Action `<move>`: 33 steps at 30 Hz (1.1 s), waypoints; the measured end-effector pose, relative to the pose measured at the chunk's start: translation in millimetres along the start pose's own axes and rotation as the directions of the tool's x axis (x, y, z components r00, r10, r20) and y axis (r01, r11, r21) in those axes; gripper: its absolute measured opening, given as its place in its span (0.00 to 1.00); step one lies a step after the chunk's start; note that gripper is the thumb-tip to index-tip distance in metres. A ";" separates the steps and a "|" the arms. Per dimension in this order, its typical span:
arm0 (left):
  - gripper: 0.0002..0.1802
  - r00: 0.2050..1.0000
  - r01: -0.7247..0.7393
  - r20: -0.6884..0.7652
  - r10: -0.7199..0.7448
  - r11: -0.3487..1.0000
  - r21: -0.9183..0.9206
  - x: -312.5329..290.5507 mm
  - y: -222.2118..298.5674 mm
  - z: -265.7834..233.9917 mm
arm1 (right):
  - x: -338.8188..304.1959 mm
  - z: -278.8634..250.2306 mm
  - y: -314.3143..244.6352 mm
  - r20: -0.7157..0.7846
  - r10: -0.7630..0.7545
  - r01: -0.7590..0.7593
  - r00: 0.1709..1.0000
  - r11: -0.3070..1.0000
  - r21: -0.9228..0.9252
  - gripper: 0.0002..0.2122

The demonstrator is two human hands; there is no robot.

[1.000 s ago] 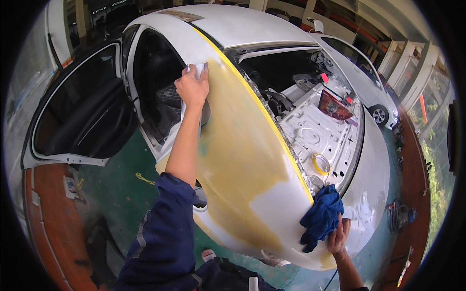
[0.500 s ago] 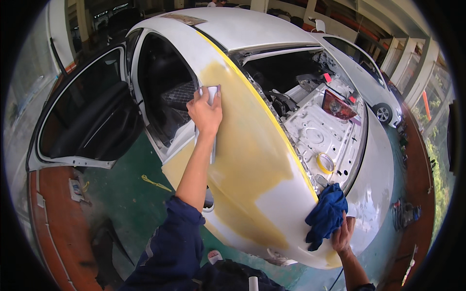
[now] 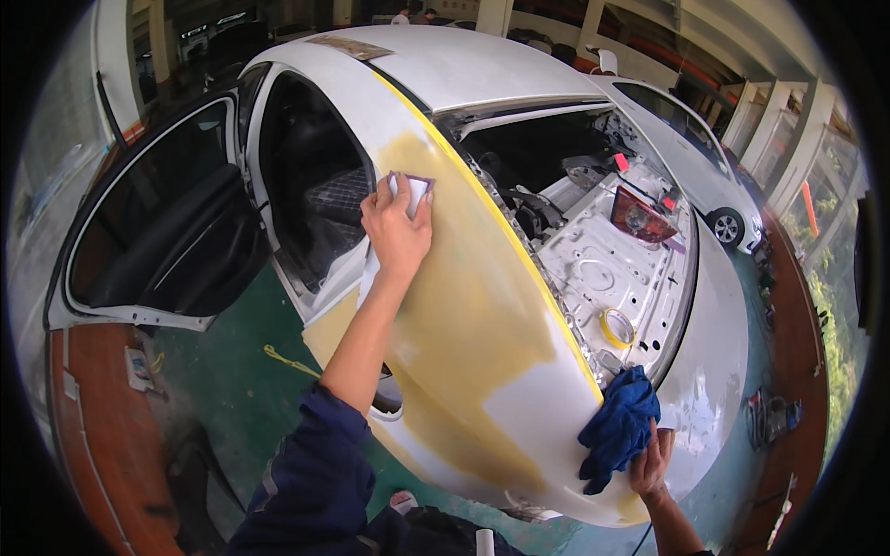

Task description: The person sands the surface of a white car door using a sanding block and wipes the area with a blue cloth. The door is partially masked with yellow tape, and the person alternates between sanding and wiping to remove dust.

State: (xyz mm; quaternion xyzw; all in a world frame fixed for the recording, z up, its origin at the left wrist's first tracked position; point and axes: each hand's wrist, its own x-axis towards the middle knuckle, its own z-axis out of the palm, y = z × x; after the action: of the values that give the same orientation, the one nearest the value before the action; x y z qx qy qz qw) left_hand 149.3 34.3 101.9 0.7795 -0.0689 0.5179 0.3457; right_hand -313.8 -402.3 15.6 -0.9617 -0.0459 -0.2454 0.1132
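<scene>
Left hand (image 3: pixel 397 233), frame centre, fingers pressing sanding pad (image 3: pixel 409 192) flat on yellow-filler car panel (image 3: pixel 464 315); right hand (image 3: pixel 652 461), lower right, fingers clutching blue rag (image 3: pixel 618 426).

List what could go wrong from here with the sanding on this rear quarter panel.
1. The left hand presses the sanding pad close to the yellow masking tape; a stray stroke might scuff or lift it.
2. The open trunk lies right beside the yellow filler, so dust could settle on the loose tail light and tape roll.
3. The blue rag under the right hand might slide off the curved panel.
</scene>
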 end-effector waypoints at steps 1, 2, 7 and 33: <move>0.27 1.000 -0.010 0.025 0.010 1.000 0.001 32.3 -10.3 -1.2 | 1.7 3.4 -0.2 -0.002 -0.007 0.007 1.000 1.000 0.015 0.27; 0.27 0.997 0.001 0.076 -0.003 1.000 0.030 65.2 -22.7 -5.7 | 6.9 8.1 0.6 -0.011 -0.037 0.037 0.999 0.999 0.024 0.27; 0.27 0.997 -0.028 0.066 0.026 0.999 0.030 24.0 11.2 -10.1 | 15.2 6.4 0.9 -0.031 -0.066 0.065 0.997 0.997 -0.037 0.27; 0.27 0.893 -0.393 0.239 0.382 0.920 -0.001 129.5 -32.9 26.8 | 9.6 -5.9 -6.4 -0.063 -0.061 0.058 0.996 0.997 -0.054 0.29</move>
State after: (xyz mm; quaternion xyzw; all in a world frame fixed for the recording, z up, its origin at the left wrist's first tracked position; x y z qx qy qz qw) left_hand 243.8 75.2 191.3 0.8135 -0.2509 0.4822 0.2067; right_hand -309.0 -397.2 26.6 -0.9541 -0.0644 -0.2808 0.0822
